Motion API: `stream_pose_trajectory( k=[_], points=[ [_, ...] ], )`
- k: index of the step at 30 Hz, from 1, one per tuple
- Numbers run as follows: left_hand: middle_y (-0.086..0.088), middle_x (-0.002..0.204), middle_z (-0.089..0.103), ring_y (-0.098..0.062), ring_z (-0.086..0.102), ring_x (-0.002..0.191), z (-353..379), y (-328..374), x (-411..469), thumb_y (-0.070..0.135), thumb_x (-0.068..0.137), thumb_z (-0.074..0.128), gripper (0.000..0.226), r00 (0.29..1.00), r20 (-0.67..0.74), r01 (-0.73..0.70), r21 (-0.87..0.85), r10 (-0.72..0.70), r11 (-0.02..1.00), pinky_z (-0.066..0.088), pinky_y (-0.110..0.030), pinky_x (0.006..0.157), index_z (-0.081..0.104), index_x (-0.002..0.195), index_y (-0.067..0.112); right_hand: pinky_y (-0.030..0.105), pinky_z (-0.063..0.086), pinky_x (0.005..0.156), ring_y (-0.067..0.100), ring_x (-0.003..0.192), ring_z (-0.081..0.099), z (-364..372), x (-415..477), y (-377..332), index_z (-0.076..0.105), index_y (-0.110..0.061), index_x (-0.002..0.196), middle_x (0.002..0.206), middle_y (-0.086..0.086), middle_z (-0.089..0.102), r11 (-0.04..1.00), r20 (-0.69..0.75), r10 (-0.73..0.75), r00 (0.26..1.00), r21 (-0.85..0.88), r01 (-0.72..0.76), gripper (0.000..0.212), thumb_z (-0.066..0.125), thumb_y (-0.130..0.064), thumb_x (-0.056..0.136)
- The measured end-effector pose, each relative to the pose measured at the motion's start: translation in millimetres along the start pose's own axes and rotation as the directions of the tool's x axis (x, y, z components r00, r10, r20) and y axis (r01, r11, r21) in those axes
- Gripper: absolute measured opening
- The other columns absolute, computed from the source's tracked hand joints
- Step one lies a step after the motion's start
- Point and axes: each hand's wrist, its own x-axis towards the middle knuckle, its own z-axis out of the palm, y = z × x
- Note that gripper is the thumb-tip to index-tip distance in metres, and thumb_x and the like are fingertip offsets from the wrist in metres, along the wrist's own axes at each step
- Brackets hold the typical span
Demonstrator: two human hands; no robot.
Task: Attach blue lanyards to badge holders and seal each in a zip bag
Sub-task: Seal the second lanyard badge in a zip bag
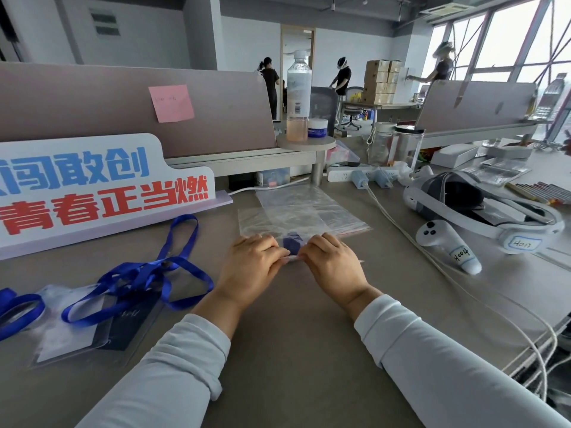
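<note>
A clear zip bag (pixel 278 223) lies on the grey desk in front of me, with a blue lanyard (pixel 293 242) bundled inside near its mouth. My left hand (pixel 253 264) and my right hand (pixel 332 262) pinch the bag's near zip edge side by side, fingers curled over the strip. A second clear zip bag (pixel 309 205) lies partly under it, farther back. To the left, loose blue lanyards (pixel 139 279) sprawl over several clear badge holders (pixel 92 329).
A white sign with blue and red characters (pixel 92 186) stands at the left. At the right lie a white headset (pixel 482 208), a controller (pixel 448 245) and a white cable (pixel 432 261). A bottle (pixel 298 97) stands on the divider shelf. People stand far back.
</note>
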Motion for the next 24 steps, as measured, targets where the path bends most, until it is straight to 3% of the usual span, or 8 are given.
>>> stream_pose_trajectory(
  k=[9, 14, 18, 24],
  points=[
    [0.003, 0.073, 0.063, -0.017, 0.061, 0.064, -1.7, -2.9, -1.6, 0.033, 0.083, 0.042, 0.032, 0.997, 0.013, 0.073, -0.001, -0.073, 0.997, 0.046, -0.029, 0.062, 0.07, 0.076, 0.021, 0.031, 0.049, 0.05, 0.026, 0.061, 0.056, -5.9, -4.6, 5.7, 0.068, -0.011, 0.071, 0.071, 0.005, 0.061, 1.0, -0.003, 0.01, 1.0, 0.006, -0.01, 0.022, 0.052, -0.018, 0.086],
    [0.008, 0.077, 0.068, -0.017, 0.062, 0.07, -4.3, 6.1, 2.9, 0.037, 0.08, 0.044, 0.032, 1.0, 0.01, -0.024, 0.171, 0.023, 0.985, 0.027, -0.029, 0.068, 0.073, 0.082, 0.025, 0.032, 0.049, 0.053, 0.027, 0.063, 0.055, -5.9, -5.7, 4.1, 0.066, -0.01, 0.072, 0.072, 0.005, 0.06, 1.0, 0.016, 0.001, 1.0, -0.012, -0.001, 0.016, 0.054, -0.014, 0.082],
    [0.009, 0.067, 0.066, -0.017, 0.06, 0.062, -6.6, 10.5, 3.5, 0.03, 0.08, 0.043, 0.032, 0.999, -0.008, -0.033, 0.137, 0.034, 0.99, 0.025, -0.029, 0.066, 0.073, 0.07, 0.028, 0.03, 0.048, 0.053, 0.025, 0.061, 0.055, -5.7, -4.5, 1.6, 0.066, -0.01, 0.069, 0.07, 0.005, 0.06, 1.0, 0.002, -0.015, 1.0, -0.006, 0.015, 0.02, 0.052, -0.014, 0.083],
    [0.006, 0.068, 0.065, -0.017, 0.061, 0.063, -3.5, -0.5, 0.1, 0.031, 0.082, 0.041, 0.033, 0.999, -0.009, 0.051, 0.064, -0.05, 0.997, 0.031, -0.027, 0.066, 0.071, 0.071, 0.024, 0.03, 0.049, 0.052, 0.025, 0.061, 0.056, -6.6, -4.3, 5.9, 0.067, -0.012, 0.07, 0.071, 0.004, 0.06, 1.0, -0.005, 0.011, 1.0, -0.004, -0.011, 0.019, 0.052, -0.016, 0.082]
  ],
)
